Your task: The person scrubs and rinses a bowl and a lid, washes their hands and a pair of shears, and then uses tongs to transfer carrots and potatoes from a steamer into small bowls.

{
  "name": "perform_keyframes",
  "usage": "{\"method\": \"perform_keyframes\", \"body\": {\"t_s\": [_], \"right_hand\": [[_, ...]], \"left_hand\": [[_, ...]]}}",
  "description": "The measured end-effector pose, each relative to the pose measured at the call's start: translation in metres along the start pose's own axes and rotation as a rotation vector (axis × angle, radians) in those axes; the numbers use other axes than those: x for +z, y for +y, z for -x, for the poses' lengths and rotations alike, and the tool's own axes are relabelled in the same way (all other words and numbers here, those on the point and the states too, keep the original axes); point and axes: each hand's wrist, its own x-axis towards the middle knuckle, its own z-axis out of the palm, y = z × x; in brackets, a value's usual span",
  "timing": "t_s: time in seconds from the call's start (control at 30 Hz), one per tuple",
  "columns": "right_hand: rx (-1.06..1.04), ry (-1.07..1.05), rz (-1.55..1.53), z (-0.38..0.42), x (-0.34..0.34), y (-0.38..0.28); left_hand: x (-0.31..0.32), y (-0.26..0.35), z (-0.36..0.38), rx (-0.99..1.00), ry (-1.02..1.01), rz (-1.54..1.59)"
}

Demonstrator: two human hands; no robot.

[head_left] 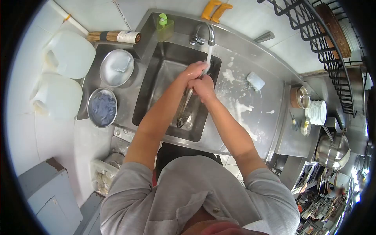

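Both my hands are over the metal sink [158, 64], just under the running faucet [211, 37]. My left hand [194, 70] is closed around the upper end of a long metal utensil [183, 109], right in the water stream. Lower on the same utensil, my right hand [203, 88] wraps round its shaft and touches my left hand. The utensil slants down into the sink, its wider end lowest. What kind of utensil it is, I cannot make out.
Left of the sink stand a bowl with a soapy sponge [116, 67], a bowl with a bluish cloth [102, 107] and white jugs [70, 55]. A soap bottle [165, 28] is behind. A foamy sponge [255, 81] lies right; a wire rack [325, 51] hangs upper right.
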Motion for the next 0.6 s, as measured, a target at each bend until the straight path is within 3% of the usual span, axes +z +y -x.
{"method": "perform_keyframes", "body": {"t_s": [0.1,0.23,0.27,0.4,0.47,0.57,0.6], "right_hand": [[-0.076,0.182,0.112,0.005,0.004,-0.008],[-0.153,0.296,0.192,-0.005,-0.042,0.005],[-0.157,0.297,0.203,-0.004,-0.056,0.003],[-0.183,0.229,0.048,0.011,-0.095,0.004],[-0.142,0.161,-0.192,0.015,-0.116,0.003],[-0.138,0.102,-0.415,0.019,-0.146,0.008],[-0.144,0.086,-0.466,0.019,-0.155,0.012]], "left_hand": [[-0.004,0.011,0.023,-0.233,-0.095,0.34],[-0.014,0.015,0.054,-0.128,-0.038,0.043],[-0.026,-0.01,0.042,-0.062,-0.045,-0.078],[-0.063,-0.018,0.058,-0.042,0.18,-0.52],[-0.08,0.0,0.079,-0.034,0.294,-0.742],[-0.099,0.001,0.102,-0.039,0.425,-0.611],[-0.109,-0.011,0.1,-0.094,0.395,-0.379]]}}
